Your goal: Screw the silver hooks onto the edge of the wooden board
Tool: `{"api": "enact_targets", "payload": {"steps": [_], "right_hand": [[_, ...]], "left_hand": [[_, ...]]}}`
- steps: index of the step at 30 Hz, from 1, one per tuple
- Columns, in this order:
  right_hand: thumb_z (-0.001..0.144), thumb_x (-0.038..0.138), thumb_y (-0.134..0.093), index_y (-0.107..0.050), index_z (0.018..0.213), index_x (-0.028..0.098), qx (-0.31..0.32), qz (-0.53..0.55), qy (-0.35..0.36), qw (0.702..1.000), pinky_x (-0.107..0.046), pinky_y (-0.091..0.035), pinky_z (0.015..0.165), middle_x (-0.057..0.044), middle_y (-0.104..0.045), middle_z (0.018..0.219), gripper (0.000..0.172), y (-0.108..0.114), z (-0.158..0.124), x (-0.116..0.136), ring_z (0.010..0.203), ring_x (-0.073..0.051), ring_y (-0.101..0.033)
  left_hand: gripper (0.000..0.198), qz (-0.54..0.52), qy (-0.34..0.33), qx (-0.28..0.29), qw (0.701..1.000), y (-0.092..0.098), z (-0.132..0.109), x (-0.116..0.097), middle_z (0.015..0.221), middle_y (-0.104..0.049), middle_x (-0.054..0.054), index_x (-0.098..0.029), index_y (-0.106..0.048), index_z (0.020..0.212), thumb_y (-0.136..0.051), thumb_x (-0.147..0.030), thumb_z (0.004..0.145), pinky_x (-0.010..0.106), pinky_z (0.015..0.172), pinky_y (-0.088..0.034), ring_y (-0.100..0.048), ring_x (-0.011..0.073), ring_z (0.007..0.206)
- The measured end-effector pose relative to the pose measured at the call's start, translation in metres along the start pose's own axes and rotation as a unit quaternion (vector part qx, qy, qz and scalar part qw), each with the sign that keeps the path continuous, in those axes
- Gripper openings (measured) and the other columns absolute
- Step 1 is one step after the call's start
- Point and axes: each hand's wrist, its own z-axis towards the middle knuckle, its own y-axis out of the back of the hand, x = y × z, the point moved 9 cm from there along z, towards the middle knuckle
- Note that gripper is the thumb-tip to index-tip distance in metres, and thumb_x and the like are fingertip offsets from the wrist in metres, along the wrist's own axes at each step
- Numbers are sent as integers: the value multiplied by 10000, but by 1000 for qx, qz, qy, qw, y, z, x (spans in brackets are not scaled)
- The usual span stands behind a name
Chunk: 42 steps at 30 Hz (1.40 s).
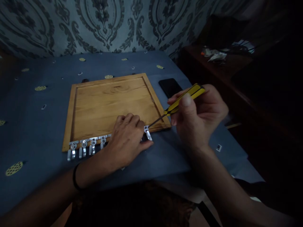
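Observation:
A wooden board with a raised rim lies on a blue cloth. Several metal hooks are fixed along its near edge. My left hand rests with curled fingers on that edge, pressing down beside another metal hook at the board's near right corner. My right hand grips a yellow and black screwdriver. Its thin shaft slants down to the left, and its tip sits on the top of that hook.
A black phone lies face down just right of the board. Small loose bits are scattered over the blue cloth. A dark wooden side table with clutter stands at the right. A patterned wall is behind.

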Motion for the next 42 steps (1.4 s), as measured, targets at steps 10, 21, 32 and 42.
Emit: {"api": "enact_targets", "payload": {"steps": [10, 21, 32, 42], "right_hand": [[837, 435, -794, -631, 785, 244, 51, -31, -14, 998, -200, -367, 314, 70, -645, 678, 256, -11, -4, 0, 379, -46, -510], [813, 455, -810, -711, 843, 257, 83, -32, -26, 996, -209, -420, 339, 49, -686, 733, 223, -14, -4, -1, 405, -57, -538], [808, 418, -821, -764, 820, 257, 120, -59, -16, 991, -252, -369, 363, 18, -703, 788, 171, -18, -1, 4, 448, -66, -519], [872, 354, -775, -686, 845, 243, -8, -5, 98, 995, -219, -362, 335, 41, -719, 795, 145, -1, -5, 16, 407, -42, -514]], "left_hand": [[353, 12, 2, 6, 1000, 0, 0, -1, 1004, -661, 96, -130, -686, 998, -736, -463, 892, 422, 896, -423, -583, 297, 1055], [377, 13, 1, 6, 1000, -1, 1, -1, 998, -670, 104, -119, -698, 1005, -748, -471, 878, 428, 891, -428, -586, 308, 1052], [385, 23, 0, 12, 1000, -1, 1, -1, 1010, -678, 105, -126, -692, 1010, -750, -483, 877, 427, 902, -442, -589, 303, 1056], [397, 19, 17, 29, 999, -3, 2, 0, 1017, -683, 106, -119, -701, 1000, -760, -489, 868, 436, 920, -449, -600, 309, 1070]]}}
